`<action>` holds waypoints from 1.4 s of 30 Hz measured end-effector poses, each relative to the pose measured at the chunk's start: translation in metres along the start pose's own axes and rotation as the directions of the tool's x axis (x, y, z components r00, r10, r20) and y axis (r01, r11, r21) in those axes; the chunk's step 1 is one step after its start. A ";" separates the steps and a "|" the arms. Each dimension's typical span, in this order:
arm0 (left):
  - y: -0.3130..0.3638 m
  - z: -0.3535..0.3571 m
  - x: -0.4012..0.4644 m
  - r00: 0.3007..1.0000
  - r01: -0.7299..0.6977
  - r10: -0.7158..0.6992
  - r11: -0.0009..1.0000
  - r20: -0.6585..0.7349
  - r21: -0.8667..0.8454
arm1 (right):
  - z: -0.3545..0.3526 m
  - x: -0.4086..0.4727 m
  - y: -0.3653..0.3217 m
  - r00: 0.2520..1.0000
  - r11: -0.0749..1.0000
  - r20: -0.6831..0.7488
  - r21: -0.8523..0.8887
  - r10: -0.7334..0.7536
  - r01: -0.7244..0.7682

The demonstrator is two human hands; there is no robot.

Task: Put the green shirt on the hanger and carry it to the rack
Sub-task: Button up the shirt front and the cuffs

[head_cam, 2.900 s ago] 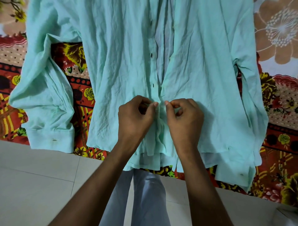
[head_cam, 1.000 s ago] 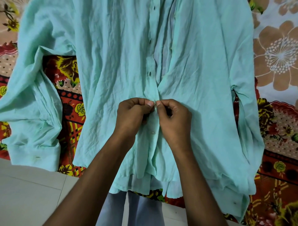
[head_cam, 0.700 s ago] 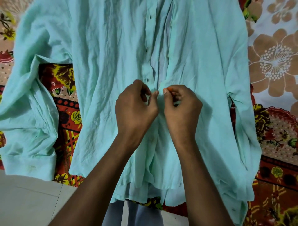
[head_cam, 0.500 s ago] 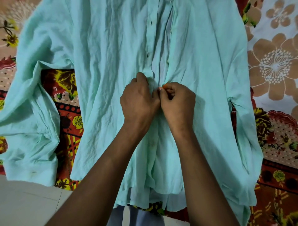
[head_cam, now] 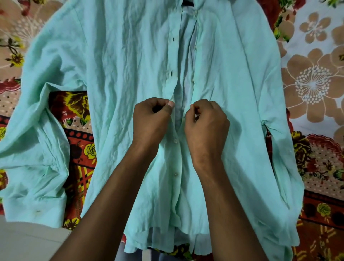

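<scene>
The head view looks down on a pale green shirt spread flat, front up, over a floral bedsheet with red, yellow and brown flowers. The left hand pinches the edge of the buttonhole placket between thumb and curled fingers. The right hand, just beside it, pinches the opposite edge of the front. Below the hands two buttons are fastened; above them the front lies open. A dark piece shows at the collar, too little to identify. Pale floor shows at lower left.
</scene>
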State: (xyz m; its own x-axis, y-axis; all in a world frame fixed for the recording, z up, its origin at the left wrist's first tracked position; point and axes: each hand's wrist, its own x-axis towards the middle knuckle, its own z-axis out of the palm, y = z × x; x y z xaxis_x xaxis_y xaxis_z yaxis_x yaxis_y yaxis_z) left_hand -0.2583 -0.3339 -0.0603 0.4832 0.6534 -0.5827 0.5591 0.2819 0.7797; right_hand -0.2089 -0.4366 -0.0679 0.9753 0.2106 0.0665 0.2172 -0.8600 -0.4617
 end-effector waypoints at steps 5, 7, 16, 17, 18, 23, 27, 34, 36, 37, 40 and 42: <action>-0.004 0.001 -0.002 0.995 0.097 -0.093 0.989 0.037 -0.113 | 0.009 -0.001 0.002 0.983 0.998 0.181 0.060 -0.016 0.005; -0.005 0.001 -0.002 0.994 0.108 -0.103 0.987 0.045 -0.115 | 0.013 0.000 0.002 0.984 0.999 0.179 0.034 0.004 -0.010; -0.006 0.002 -0.002 0.992 0.102 -0.088 0.982 0.092 -0.160 | 0.002 0.001 -0.005 0.981 0.914 0.113 0.359 0.157 -0.188; -0.006 0.003 -0.003 0.992 0.098 -0.084 0.982 0.097 -0.161 | 0.000 0.002 -0.006 0.973 0.895 0.152 0.388 0.175 -0.221; -0.007 0.004 -0.004 0.992 0.098 -0.083 0.982 0.097 -0.160 | -0.001 0.003 -0.007 0.962 0.877 0.192 0.406 0.193 -0.257; -0.010 0.006 -0.003 0.993 0.080 -0.064 0.984 0.104 -0.161 | -0.001 0.008 -0.008 0.917 0.806 0.298 0.451 0.267 -0.382; -0.011 0.005 -0.003 0.992 0.079 -0.062 0.984 0.107 -0.162 | 0.000 0.011 -0.005 0.899 0.782 0.329 0.460 0.290 -0.421; -0.006 0.006 -0.005 0.991 0.082 -0.066 0.986 0.112 -0.145 | 0.001 0.011 -0.001 0.868 0.727 0.376 0.487 0.325 -0.483; -0.003 0.004 -0.004 0.988 0.095 -0.075 0.984 0.136 -0.151 | -0.001 0.012 0.002 0.854 0.705 0.414 0.501 0.314 -0.502; -0.003 0.003 -0.002 0.988 0.091 -0.071 0.985 0.138 -0.144 | -0.002 0.013 0.002 0.848 0.697 0.437 0.507 0.300 -0.508; -0.002 0.003 0.002 0.989 0.061 -0.048 0.994 0.140 -0.088 | -0.005 0.014 0.005 0.844 0.702 0.475 0.511 0.249 -0.495; -0.001 0.004 0.005 0.987 0.062 -0.052 0.996 0.151 -0.066 | -0.007 0.014 0.006 0.837 0.707 0.499 0.508 0.223 -0.492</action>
State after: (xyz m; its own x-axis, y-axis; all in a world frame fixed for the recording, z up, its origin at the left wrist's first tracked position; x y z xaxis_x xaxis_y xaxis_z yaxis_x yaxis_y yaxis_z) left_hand -0.2535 -0.3337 -0.0645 0.5499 0.5243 -0.6502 0.5424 0.3678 0.7553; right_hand -0.1934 -0.4420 -0.0637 0.8450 0.2163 -0.4891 -0.3465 -0.4752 -0.8088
